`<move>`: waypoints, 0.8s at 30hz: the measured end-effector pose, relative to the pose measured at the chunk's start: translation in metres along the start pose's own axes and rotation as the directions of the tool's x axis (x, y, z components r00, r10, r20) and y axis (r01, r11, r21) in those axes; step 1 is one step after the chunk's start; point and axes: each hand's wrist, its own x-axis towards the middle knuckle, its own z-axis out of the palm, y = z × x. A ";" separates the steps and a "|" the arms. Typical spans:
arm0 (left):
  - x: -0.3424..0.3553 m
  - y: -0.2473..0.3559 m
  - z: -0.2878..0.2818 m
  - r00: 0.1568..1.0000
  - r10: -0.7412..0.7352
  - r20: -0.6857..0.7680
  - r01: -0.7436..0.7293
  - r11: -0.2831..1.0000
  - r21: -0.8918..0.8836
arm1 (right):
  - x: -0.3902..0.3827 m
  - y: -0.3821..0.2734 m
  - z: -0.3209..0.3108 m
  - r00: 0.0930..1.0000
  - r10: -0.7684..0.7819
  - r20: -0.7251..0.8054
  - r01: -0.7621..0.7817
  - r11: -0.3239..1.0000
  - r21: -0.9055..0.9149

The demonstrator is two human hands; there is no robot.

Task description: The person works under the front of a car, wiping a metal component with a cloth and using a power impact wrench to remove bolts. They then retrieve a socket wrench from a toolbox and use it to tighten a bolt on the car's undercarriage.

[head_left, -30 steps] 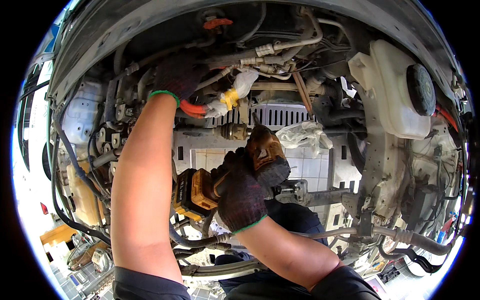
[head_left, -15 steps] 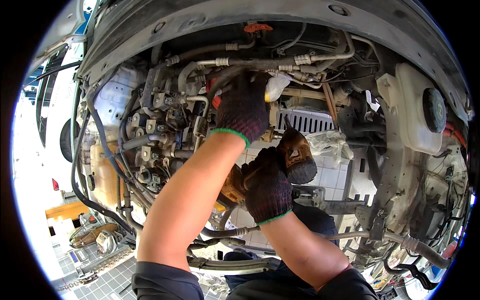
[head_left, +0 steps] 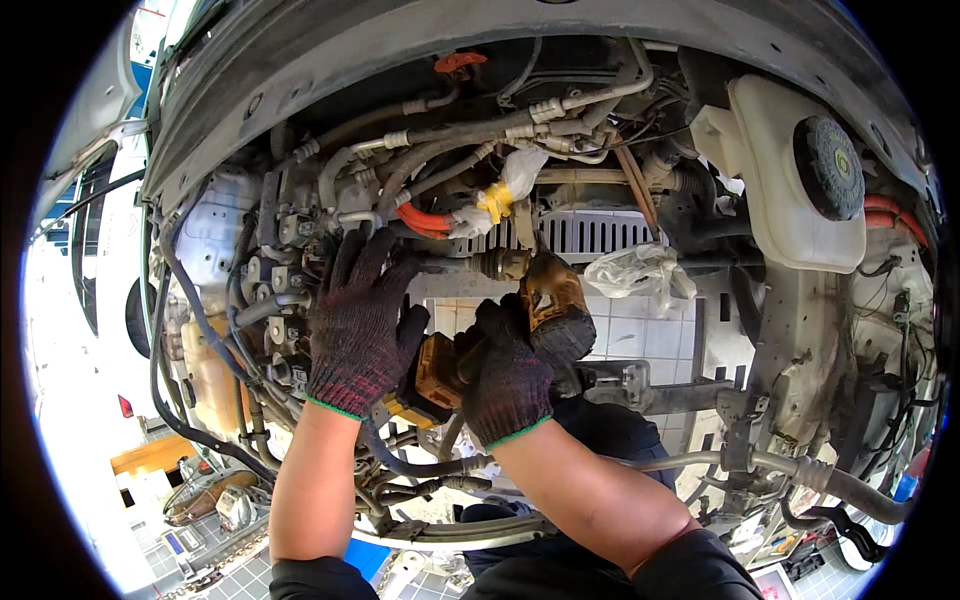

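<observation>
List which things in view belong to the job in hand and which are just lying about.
In the job:
power tool, held in the right hand
orange lines, near the left hand

Lying about, seemingly:
chain, lower left
crumpled clear plastic

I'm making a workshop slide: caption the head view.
Gloved right hand grips a yellow power tool in an engine bay; open left hand near orange cables.

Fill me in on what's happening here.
In an engine bay, the person's gloved right hand grips a yellow-and-black cordless power tool. The gloved left hand is open to its left, fingers pointing toward the hoses; contact is unclear. Orange cables run to a plastic-wrapped end nearby.
</observation>
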 end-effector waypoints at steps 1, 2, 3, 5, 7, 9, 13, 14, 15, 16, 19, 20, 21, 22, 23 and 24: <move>0.000 0.000 0.001 1.000 -0.005 0.002 0.005 0.998 -0.057 | -0.001 -0.002 0.003 0.999 0.028 -0.026 -0.028 1.000 -0.002; -0.002 -0.003 0.002 0.999 -0.032 -0.008 0.031 0.992 -0.121 | -0.005 -0.002 0.007 0.997 0.066 -0.049 -0.067 0.998 -0.009; -0.004 -0.008 0.007 0.998 -0.062 -0.016 0.058 0.981 -0.185 | -0.008 -0.005 0.009 0.990 0.127 -0.065 -0.129 0.992 -0.013; -0.003 -0.011 -0.002 0.979 -0.199 0.039 0.198 0.899 -0.391 | -0.021 -0.015 0.024 0.970 0.191 -0.148 -0.191 0.981 0.015; -0.009 -0.038 -0.014 0.963 -0.216 -0.162 0.167 0.948 -0.270 | -0.010 -0.010 0.015 0.977 0.186 -0.103 -0.178 0.980 0.085; -0.020 -0.078 -0.026 0.895 -0.219 -0.389 0.151 0.968 -0.198 | 0.012 -0.002 -0.016 0.997 0.072 0.025 -0.067 0.983 -0.170; -0.085 -0.178 -0.063 0.707 -0.267 -0.655 0.341 0.940 -0.015 | -0.009 -0.021 0.002 0.988 0.142 -0.064 -0.145 0.988 -0.056; -0.110 -0.201 -0.070 0.710 -0.223 -0.668 0.408 0.904 0.132 | -0.006 -0.019 0.000 0.987 0.146 -0.067 -0.150 0.987 -0.059; -0.134 -0.211 -0.066 0.692 -0.324 -0.645 0.522 0.842 0.137 | -0.003 -0.019 -0.005 0.986 0.149 -0.069 -0.154 0.986 -0.061; -0.161 -0.233 -0.060 0.705 -0.397 -0.588 0.564 0.817 0.125 | -0.004 -0.015 -0.002 0.987 0.149 -0.065 -0.154 0.986 -0.065; -0.213 -0.261 -0.037 0.819 -0.415 -0.397 0.513 0.840 0.180 | -0.021 -0.018 0.019 0.994 0.044 -0.102 -0.052 0.996 -0.071; -0.223 -0.266 -0.032 0.820 -0.478 -0.314 0.536 0.834 0.129 | -0.031 -0.020 0.032 0.984 0.050 -0.173 -0.063 0.995 -0.073; -0.225 -0.269 -0.028 0.855 -0.423 -0.301 0.493 0.843 0.216 | -0.034 -0.022 0.034 0.990 0.048 -0.134 -0.058 0.996 -0.071; -0.222 -0.273 -0.026 0.842 -0.420 -0.339 0.506 0.833 0.224 | -0.036 -0.024 0.033 0.994 0.049 -0.094 -0.055 0.996 -0.069; -0.210 -0.270 -0.027 0.830 -0.446 -0.334 0.524 0.830 0.194 | -0.036 -0.025 0.030 0.997 0.038 -0.064 -0.043 0.997 -0.067; -0.204 -0.268 -0.027 0.820 -0.477 -0.318 0.543 0.824 0.164 | -0.035 -0.023 0.027 0.997 0.040 -0.067 -0.045 0.997 -0.066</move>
